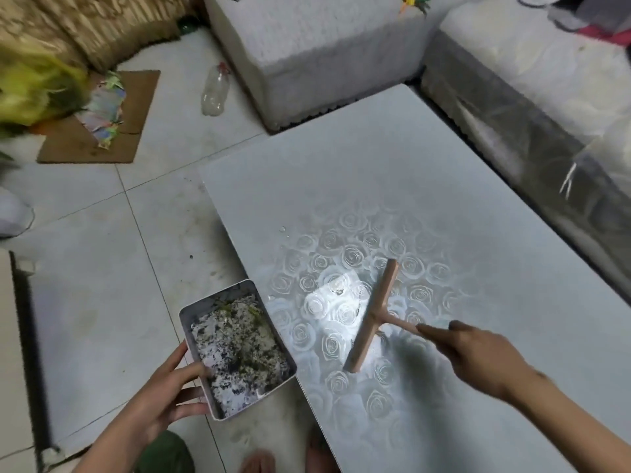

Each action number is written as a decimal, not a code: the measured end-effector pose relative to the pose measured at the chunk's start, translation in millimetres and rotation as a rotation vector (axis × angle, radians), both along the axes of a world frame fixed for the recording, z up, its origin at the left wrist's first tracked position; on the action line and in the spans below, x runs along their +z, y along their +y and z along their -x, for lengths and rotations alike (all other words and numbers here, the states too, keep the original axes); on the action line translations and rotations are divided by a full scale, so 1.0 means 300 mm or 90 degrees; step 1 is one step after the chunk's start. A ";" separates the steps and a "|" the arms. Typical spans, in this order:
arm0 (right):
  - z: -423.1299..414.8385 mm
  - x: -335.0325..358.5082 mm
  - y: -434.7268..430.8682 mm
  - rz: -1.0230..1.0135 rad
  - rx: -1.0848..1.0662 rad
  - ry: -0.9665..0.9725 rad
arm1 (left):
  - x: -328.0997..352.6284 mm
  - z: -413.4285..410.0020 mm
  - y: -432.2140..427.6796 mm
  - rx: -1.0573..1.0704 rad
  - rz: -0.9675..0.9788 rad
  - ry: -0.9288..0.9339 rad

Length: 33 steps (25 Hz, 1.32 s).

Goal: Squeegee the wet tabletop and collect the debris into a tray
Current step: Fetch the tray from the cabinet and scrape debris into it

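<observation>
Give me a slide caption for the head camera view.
Right hand holds a wooden squeegee on the wet rose-patterned tabletop while the left hand grips a debris-filled tray beside its edge.

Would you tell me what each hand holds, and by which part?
The left hand holds the tray by its near left edge; the right hand holds the squeegee by its handle.

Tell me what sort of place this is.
Most likely a home living room: a low rose-patterned table stands beside white cushioned seats, on a tiled floor where a clear plastic bottle lies.
</observation>
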State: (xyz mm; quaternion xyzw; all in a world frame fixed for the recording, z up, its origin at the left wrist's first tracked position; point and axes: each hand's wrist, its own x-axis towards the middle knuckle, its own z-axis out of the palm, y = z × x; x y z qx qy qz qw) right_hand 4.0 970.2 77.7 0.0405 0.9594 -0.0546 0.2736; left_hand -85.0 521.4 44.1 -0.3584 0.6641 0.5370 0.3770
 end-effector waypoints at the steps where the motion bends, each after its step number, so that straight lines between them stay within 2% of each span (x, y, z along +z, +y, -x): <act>1: -0.006 0.027 -0.053 0.012 -0.001 0.017 | 0.022 -0.012 -0.025 0.010 -0.008 -0.003; 6: 0.076 0.164 -0.346 0.064 0.023 0.057 | 0.140 -0.056 -0.183 0.060 -0.033 0.027; 9: 0.153 0.247 -0.541 0.058 0.074 0.080 | 0.224 -0.108 -0.329 0.072 -0.004 0.046; 18: 0.169 0.352 -1.251 0.094 0.206 0.008 | 0.389 -0.390 -1.011 0.098 0.066 0.073; 24: 0.069 0.355 -1.761 0.137 0.286 -0.016 | 0.377 -0.644 -1.494 0.145 0.138 0.037; 28: 0.008 0.315 -2.030 0.118 0.324 -0.040 | 0.289 -0.784 -1.778 0.121 0.201 -0.005; 33: -0.058 0.288 -2.183 0.079 0.355 -0.059 | 0.183 -0.860 -1.995 0.051 0.268 -0.030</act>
